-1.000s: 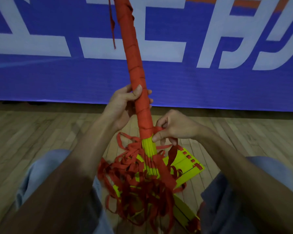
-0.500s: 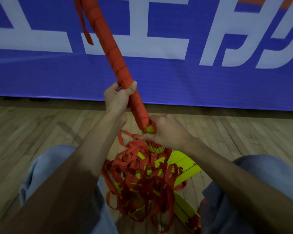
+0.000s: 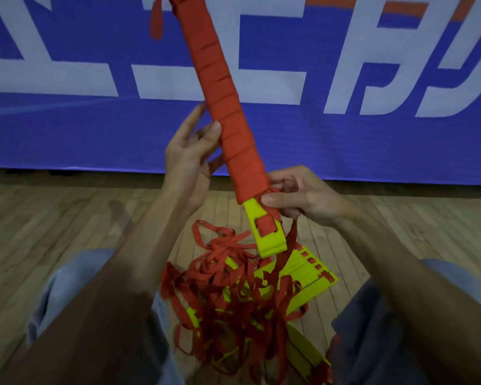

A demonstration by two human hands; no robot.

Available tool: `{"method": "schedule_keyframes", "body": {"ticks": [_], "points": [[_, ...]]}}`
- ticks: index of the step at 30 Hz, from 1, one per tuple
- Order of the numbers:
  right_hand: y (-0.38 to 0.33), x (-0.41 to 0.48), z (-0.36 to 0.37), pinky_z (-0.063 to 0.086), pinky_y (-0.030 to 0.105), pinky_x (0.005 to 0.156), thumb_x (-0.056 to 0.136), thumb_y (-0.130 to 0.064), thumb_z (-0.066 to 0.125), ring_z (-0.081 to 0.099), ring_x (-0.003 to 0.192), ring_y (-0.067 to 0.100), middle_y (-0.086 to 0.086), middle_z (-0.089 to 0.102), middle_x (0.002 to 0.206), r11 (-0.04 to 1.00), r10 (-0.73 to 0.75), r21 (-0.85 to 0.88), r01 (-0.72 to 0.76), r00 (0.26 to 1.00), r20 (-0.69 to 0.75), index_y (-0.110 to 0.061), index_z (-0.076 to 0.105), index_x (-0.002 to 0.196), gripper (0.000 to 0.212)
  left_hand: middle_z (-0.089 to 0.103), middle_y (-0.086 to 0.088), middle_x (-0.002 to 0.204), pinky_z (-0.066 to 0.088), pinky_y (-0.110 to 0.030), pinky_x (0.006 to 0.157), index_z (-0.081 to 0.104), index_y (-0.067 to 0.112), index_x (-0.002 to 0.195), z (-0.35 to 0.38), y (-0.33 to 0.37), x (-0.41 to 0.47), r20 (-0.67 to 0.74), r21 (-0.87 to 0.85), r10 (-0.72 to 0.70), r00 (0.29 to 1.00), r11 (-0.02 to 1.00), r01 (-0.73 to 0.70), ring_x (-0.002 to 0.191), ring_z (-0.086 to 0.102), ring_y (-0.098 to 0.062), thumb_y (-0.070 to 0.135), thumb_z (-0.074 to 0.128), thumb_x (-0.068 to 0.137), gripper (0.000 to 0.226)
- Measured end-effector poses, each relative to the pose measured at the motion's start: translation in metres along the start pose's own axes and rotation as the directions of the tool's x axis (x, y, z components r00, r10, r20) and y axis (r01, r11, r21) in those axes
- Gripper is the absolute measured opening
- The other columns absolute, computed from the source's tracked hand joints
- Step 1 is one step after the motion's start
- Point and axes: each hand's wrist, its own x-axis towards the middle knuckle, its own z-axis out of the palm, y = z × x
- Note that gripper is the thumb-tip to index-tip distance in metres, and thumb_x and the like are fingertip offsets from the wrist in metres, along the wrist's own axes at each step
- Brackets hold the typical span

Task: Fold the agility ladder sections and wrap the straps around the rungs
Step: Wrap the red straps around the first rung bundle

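Note:
A bundle of yellow ladder rungs wrapped in red strap (image 3: pixel 225 107) rises at a slant from between my knees toward the upper left. Its bare yellow lower end (image 3: pixel 267 232) shows below the wrapping. My right hand (image 3: pixel 303 195) pinches the red strap at the bottom edge of the wrapping, beside the yellow end. My left hand (image 3: pixel 190 154) is beside the bundle on its left, fingers spread and mostly straight, thumb touching the wrapped part. A tangle of loose red straps (image 3: pixel 233 295) lies below, over more yellow rungs (image 3: pixel 308 273) on the floor.
I sit on a wooden floor (image 3: pixel 67 223) with my knees (image 3: pixel 400 315) on either side of the tangle. A blue banner with large white characters (image 3: pixel 345 65) stands close ahead. A loose red strap end (image 3: pixel 156 19) hangs from the bundle's top.
My left hand has let go of its grip on the bundle and opened beside it. The bundle has turned, showing the flat yellow end. My right hand moved to the bundle's right side.

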Motion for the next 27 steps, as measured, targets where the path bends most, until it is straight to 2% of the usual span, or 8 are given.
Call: {"method": "schedule_keyframes", "body": {"ticks": [3,6,8,11,15,19,22,27], "points": [[0.007,0.002,0.002,0.032,0.013,0.041,0.076,-0.035,0.079,0.035,0.042,0.002,0.015,0.048,0.069,0.980,-0.052,0.196,0.024,0.989,0.139,0.003,0.066,0.107,0.051,0.064,-0.010,0.109,0.055,-0.036,0.078,0.051,0.010,0.136,0.001,0.000,-0.005,0.206,-0.089,-0.143,0.968,0.982,0.164,0.096,0.063,-0.018,0.033,0.074,0.081,0.065],[0.010,0.004,0.008,0.031,0.012,0.042,0.078,-0.038,0.077,0.037,0.043,-0.001,-0.008,0.060,0.067,0.956,-0.075,0.295,-0.005,0.963,0.258,-0.017,0.073,0.100,0.030,0.061,-0.015,0.130,0.049,-0.042,0.100,0.054,0.006,0.130,0.000,-0.004,-0.010,0.413,-0.264,-0.169,0.895,0.918,0.295,0.123,0.057,-0.028,0.038,0.078,0.073,0.070],[0.009,0.004,0.013,0.033,0.011,0.043,0.078,-0.040,0.075,0.040,0.045,-0.002,-0.012,0.060,0.066,0.954,-0.072,0.300,-0.019,0.955,0.289,-0.022,0.074,0.095,0.024,0.066,-0.014,0.122,0.053,-0.042,0.094,0.050,0.006,0.131,-0.001,-0.003,-0.011,0.433,-0.309,-0.138,0.891,0.906,0.291,0.116,0.062,-0.028,0.034,0.079,0.071,0.072],[0.007,0.007,0.016,0.037,0.012,0.045,0.078,-0.043,0.073,0.049,0.050,-0.001,-0.011,0.060,0.067,0.972,-0.056,0.236,-0.009,0.962,0.268,-0.022,0.074,0.095,0.027,0.071,-0.012,0.111,0.057,-0.040,0.082,0.057,0.007,0.125,-0.005,-0.002,-0.009,0.383,-0.295,-0.153,0.911,0.914,0.278,0.102,0.069,-0.027,0.034,0.080,0.065,0.069],[0.008,0.009,0.011,0.040,0.016,0.044,0.069,-0.052,0.079,0.051,0.046,0.008,0.015,0.060,0.070,0.997,0.033,0.062,-0.041,0.991,0.131,0.009,0.066,0.092,0.066,0.071,-0.011,0.109,0.058,-0.039,0.077,0.070,0.008,0.109,-0.010,0.000,-0.003,0.327,-0.209,-0.186,0.926,0.942,0.263,0.094,0.071,-0.024,0.036,0.080,0.063,0.055],[0.005,0.006,0.007,0.040,0.019,0.041,0.076,-0.028,0.079,0.050,0.036,0.010,0.005,0.065,0.059,0.984,0.100,-0.150,-0.099,0.995,0.002,-0.015,0.069,0.071,0.017,0.072,-0.006,0.104,0.059,-0.037,0.074,0.061,0.003,0.112,-0.010,0.003,-0.002,0.255,-0.029,-0.181,0.950,0.980,0.195,0.086,0.072,-0.020,0.033,0.066,0.076,0.046],[0.004,0.006,0.006,0.043,0.020,0.043,0.082,-0.018,0.075,0.053,0.036,0.012,0.012,0.068,0.062,0.934,0.118,-0.328,-0.140,0.989,-0.089,-0.006,0.069,0.077,0.014,0.069,-0.011,0.105,0.059,-0.038,0.075,0.056,0.001,0.116,-0.006,0.001,-0.002,0.164,0.102,-0.179,0.970,0.981,0.164,0.084,0.071,-0.022,0.027,0.060,0.079,0.045],[0.005,0.006,0.009,0.052,0.027,0.051,0.097,-0.019,0.059,0.065,0.049,0.024,0.016,0.072,0.075,0.857,0.128,-0.487,-0.165,0.986,-0.110,-0.013,0.070,0.092,0.013,0.070,-0.008,0.100,0.055,-0.039,0.078,0.063,0.013,0.104,-0.003,-0.008,0.001,-0.017,0.126,-0.153,0.988,0.980,0.154,0.087,0.071,-0.023,0.016,0.067,0.084,0.021]]}}
